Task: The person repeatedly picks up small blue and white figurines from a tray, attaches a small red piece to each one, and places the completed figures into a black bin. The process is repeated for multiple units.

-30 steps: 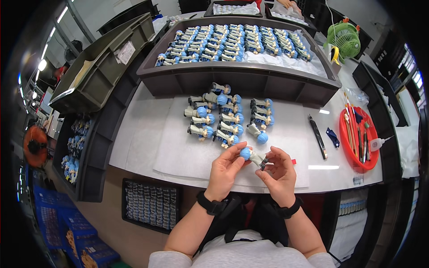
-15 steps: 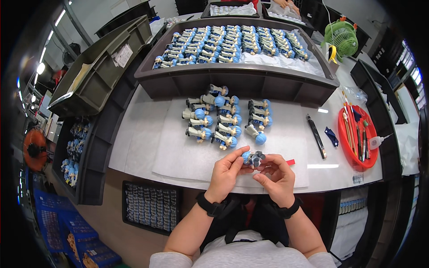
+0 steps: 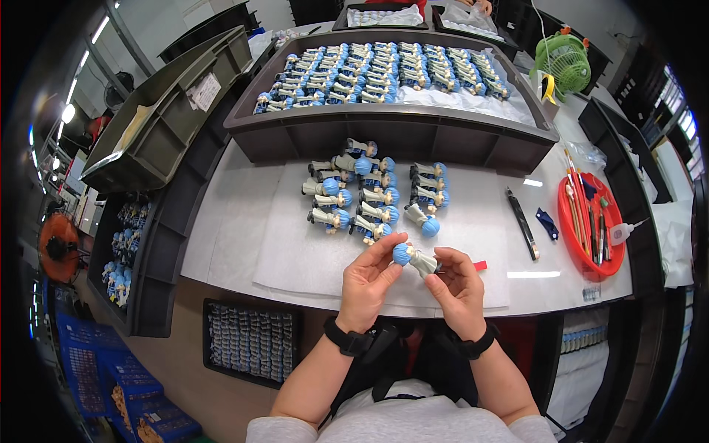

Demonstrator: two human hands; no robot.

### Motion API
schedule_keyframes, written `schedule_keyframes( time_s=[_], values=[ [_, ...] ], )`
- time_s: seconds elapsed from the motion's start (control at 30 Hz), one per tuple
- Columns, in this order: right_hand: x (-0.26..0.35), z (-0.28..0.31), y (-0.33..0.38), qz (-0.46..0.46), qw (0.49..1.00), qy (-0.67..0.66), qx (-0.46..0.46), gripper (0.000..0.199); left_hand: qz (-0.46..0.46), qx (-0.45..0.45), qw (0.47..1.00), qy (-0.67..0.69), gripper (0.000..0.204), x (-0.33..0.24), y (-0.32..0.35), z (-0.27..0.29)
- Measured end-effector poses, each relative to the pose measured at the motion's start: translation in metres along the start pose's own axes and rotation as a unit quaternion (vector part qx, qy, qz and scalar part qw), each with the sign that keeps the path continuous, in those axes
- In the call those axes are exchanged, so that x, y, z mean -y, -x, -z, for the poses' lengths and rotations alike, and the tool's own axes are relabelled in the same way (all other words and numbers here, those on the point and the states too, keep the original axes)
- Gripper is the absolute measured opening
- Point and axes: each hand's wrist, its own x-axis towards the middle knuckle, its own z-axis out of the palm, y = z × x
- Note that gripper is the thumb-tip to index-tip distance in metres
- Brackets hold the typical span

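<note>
- Head view: the figure [image 3: 422, 263] you are handling is just below the centre of the frame, held above the near part of the white sheet [image 3: 288, 258] on the bench [image 3: 221, 210]. It lies across your hands, blue hair to the left, pale coat running right.
- Your left hand [image 3: 369, 284] has thumb and fingertips drawn together around the hair end; your right hand [image 3: 459, 288] is loosely curled, thumb and fingertips closed on the lower end. How hard either presses, you cannot tell from here.
- The step appears to be turning and looking over the figure. Roll it by fingertips, letting one hand carry the weight while the other shifts its hold.
- Press lightly on the coat and hair; small parts and paint could mark or bend.
- Work low over the sheet, so that a slip lands softly.
- Mind your left fingertips: the loose figures [image 3: 430, 226] lie just above, near enough to knock.
- Leave your right elbow room clear of the red bowl [image 3: 608, 270] and dropper bottle [image 3: 619, 235] at the right of the frame; a bump could spill them.
</note>
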Motion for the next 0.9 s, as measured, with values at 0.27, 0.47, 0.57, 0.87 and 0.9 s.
schedule_keyframes(
  time_s=[0.27,0.47,0.57,0.87,0.9],
  values=[
    [0.002,0.006,-0.003,0.056,0.986,0.158,0.001,0.025,0.026,0.028,0.997,-0.063,0.038,0.004,-0.002,0.001],
    [0.018,0.032,0.011,0.143,0.975,0.155,-0.071,0.025,-0.029,0.027,0.996,-0.075,0.034,0.007,0.001,0.006],
    [0.053,0.09,0.046,0.075,0.978,0.095,-0.17,0.024,0.021,0.02,0.991,-0.131,0.031,0.007,0.0,0.014],
    [0.067,0.334,0.257,-0.147,0.792,0.358,-0.472,0.036,0.009,0.035,0.981,-0.19,0.023,0.006,0.0,-0.002],
    [0.061,0.348,0.277,-0.189,0.784,0.374,-0.458,0.035,0.011,0.023,0.982,-0.19,0.023,0.005,-0.001,0.003]
  ],
)
